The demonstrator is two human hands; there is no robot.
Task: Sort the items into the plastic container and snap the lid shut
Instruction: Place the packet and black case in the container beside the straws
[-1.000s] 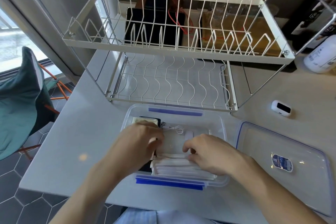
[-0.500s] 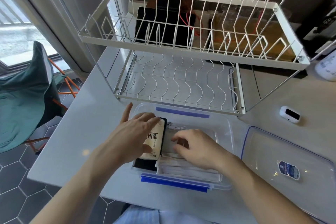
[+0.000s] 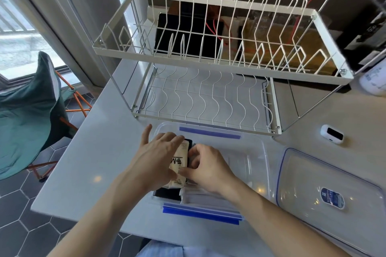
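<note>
A clear plastic container (image 3: 255, 152) with blue clasps sits on the white table in front of me. Inside its left end a cream packet with dark lettering (image 3: 180, 162) lies on top of a flat black item (image 3: 167, 193). My left hand (image 3: 154, 158) rests on the packet with fingers nearly straight. My right hand (image 3: 206, 166) reaches in beside it, fingers curled against the packet's right edge and pinching it. A stack of white packets (image 3: 200, 197) lies under my right wrist. The container's clear lid (image 3: 325, 190) lies flat to the right.
A white two-tier wire dish rack (image 3: 208, 102) stands just behind the container. A small white device (image 3: 331, 133) lies on the table right of the rack, a white bottle (image 3: 373, 81) at the far right. A green folding chair (image 3: 31, 110) stands left of the table.
The cream packet has come into view under my left hand. My right hand has shifted left from the white stack to the packet's right edge. My view has moved closer.
</note>
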